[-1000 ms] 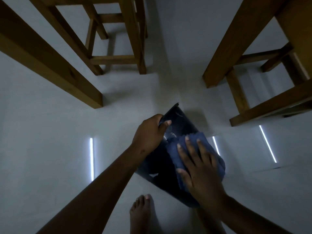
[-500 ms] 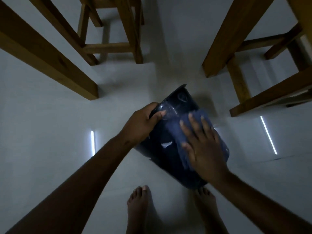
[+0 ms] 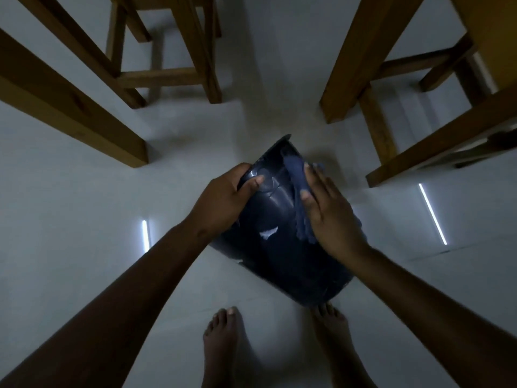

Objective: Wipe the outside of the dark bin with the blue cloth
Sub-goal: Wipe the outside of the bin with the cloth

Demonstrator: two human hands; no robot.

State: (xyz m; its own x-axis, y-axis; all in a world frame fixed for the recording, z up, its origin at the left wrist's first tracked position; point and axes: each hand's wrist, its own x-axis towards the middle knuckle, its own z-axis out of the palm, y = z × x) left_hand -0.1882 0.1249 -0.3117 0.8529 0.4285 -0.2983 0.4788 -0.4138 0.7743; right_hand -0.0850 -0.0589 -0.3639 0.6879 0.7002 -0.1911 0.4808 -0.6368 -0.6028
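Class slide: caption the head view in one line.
Left hand steadies the tilted dark bin while right hand presses blue cloth against it.

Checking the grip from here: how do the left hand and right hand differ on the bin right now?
The left hand curls round the bin's far end, thumb on top, holding it; the right hand lies flat with fingers stretched out. The left hand touches the bin bare; the right hand presses the blue cloth against its side. Both rest on the tilted bin's outside.
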